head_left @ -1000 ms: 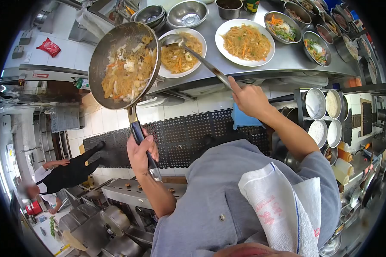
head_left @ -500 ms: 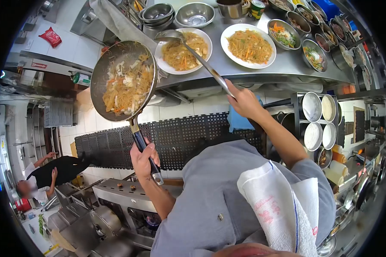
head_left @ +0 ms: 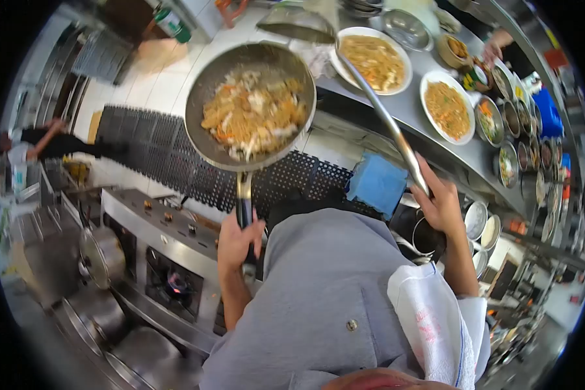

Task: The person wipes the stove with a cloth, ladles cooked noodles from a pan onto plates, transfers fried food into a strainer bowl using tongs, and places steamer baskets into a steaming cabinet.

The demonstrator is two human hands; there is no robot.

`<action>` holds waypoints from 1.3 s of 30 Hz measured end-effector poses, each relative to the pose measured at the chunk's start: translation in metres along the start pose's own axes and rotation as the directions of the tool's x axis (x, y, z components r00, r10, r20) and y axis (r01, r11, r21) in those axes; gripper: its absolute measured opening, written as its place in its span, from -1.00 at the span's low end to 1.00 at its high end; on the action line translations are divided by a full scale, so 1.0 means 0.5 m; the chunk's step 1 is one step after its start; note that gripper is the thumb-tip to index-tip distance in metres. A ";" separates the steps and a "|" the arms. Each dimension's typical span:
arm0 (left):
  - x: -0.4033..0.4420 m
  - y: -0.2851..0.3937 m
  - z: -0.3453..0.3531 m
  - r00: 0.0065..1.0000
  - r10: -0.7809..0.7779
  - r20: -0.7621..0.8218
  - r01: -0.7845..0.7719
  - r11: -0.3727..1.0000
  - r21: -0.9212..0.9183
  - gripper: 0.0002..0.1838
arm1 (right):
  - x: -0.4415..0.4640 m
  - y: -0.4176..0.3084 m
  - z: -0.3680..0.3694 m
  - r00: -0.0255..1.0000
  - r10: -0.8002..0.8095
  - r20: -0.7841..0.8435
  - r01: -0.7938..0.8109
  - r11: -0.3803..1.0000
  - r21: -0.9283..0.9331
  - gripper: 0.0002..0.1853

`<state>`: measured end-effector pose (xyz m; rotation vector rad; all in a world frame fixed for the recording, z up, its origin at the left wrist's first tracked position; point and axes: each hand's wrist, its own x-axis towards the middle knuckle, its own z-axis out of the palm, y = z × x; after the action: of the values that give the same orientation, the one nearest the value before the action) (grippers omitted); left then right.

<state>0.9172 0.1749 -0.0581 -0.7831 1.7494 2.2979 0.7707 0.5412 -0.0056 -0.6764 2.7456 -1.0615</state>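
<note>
The left hand [head_left: 239,242] hides part of the pan handle [head_left: 244,205]; a person [head_left: 36,144] at far left and pots [head_left: 146,357] at lower left look blurred.

A black mat [head_left: 146,143] with holes lies on the white tile floor [head_left: 198,55], and a green extinguisher [head_left: 172,25] stands near the far wall. At left is a steel stove [head_left: 159,224] with a glowing burner [head_left: 178,282], large pots [head_left: 102,257] beside it. A person [head_left: 36,143] in black and white is farther off. Small bowls [head_left: 489,121] of cut food crowd the table [head_left: 406,104], near a blue tub [head_left: 548,114].
</note>
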 end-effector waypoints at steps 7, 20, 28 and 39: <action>-0.011 -0.176 -0.065 0.993 0.000 -0.117 0.003 1.000 0.022 -0.86 | 0.165 -0.062 0.091 0.838 -0.264 0.477 0.276 0.960 0.046 -0.37; 0.043 -0.252 -0.087 0.908 0.128 -0.399 -0.203 0.967 -0.153 -0.82 | 0.299 -0.085 0.350 0.613 -0.522 0.593 0.772 0.555 -0.310 -0.32; 0.086 -0.167 -0.127 0.924 0.076 -0.375 -0.169 0.960 -0.224 -0.87 | 0.227 -0.095 0.221 0.603 -0.407 0.686 0.662 0.736 -0.145 -0.31; 0.125 -0.179 -0.079 0.946 0.089 -0.311 -0.167 0.958 -0.232 -0.87 | 0.168 -0.159 0.332 0.836 -0.373 0.403 0.443 0.892 -0.094 -0.38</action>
<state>0.9135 0.1539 -0.1721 -1.1469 1.6775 2.6494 0.7686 0.3503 -0.0731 -1.3899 2.4282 -0.6412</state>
